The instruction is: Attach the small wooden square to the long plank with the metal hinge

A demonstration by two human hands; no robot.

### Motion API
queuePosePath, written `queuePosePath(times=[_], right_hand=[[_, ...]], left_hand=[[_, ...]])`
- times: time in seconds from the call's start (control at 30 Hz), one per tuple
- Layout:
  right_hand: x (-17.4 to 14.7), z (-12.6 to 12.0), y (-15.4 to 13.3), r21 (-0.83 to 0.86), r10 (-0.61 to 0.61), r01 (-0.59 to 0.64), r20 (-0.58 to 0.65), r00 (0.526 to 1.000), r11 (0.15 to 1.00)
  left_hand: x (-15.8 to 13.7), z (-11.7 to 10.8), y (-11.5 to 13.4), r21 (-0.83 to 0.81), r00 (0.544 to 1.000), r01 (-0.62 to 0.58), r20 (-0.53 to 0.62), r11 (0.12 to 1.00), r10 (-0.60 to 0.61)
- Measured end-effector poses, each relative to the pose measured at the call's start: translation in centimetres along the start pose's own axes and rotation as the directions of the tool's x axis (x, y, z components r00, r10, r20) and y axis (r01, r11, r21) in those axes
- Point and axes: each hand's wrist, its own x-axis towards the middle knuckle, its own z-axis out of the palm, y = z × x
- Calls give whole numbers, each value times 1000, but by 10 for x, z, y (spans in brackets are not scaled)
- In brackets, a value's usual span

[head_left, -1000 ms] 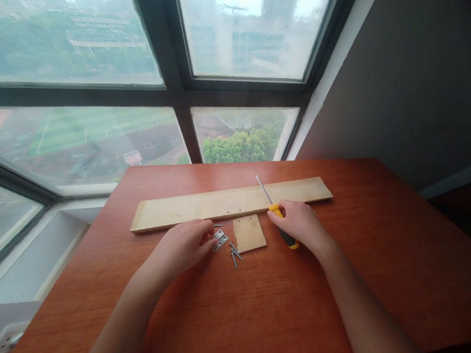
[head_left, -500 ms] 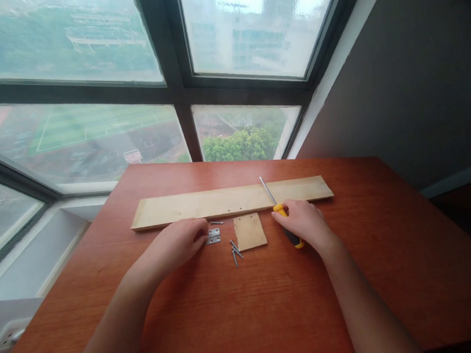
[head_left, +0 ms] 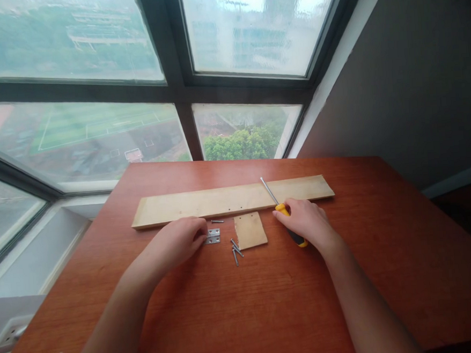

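My left hand [head_left: 187, 235] is closed at the left edge of a small metal hinge [head_left: 213, 236], which lies opened flat on the table. Its fingertips cover that edge of the hinge. My right hand [head_left: 306, 218] is wrapped round the yellow and black handle of a screwdriver [head_left: 282, 210]; the shaft points away and its tip lies over the long wooden board [head_left: 193, 203]. Between my hands is a small square wooden piece [head_left: 250, 230] with holes along its far edge. Several screws [head_left: 235, 248] lie at its left side, and a single screw [head_left: 217, 221] rests behind the hinge.
The reddish-brown wooden table [head_left: 245, 315] spreads under everything. Windows with dark frames [head_left: 181, 89] rise behind its far edge. A grey wall [head_left: 406, 78] stands at the right, and a wall socket [head_left: 10, 337] shows at the lower left.
The whole view has shifted very slightly. Both hands keep the same places, and nothing on the table has visibly moved.
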Motion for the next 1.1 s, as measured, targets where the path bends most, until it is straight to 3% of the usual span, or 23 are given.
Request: queuePosePath(times=[0.27,0.7,1.1], right_hand=[[1,-2,1,30,29,-28,-39,999,999],[3,-3,3,55,56,-51,-106,993,997],[3,-1,4,89,50,-38,-134,990,995]], left_hand=[[0,0,4,46,999,-45,-7,998,45],[-3,1,18,193,999,11,-35,981,-4],[-2,4,18,154,1000,-27,4,988,27]])
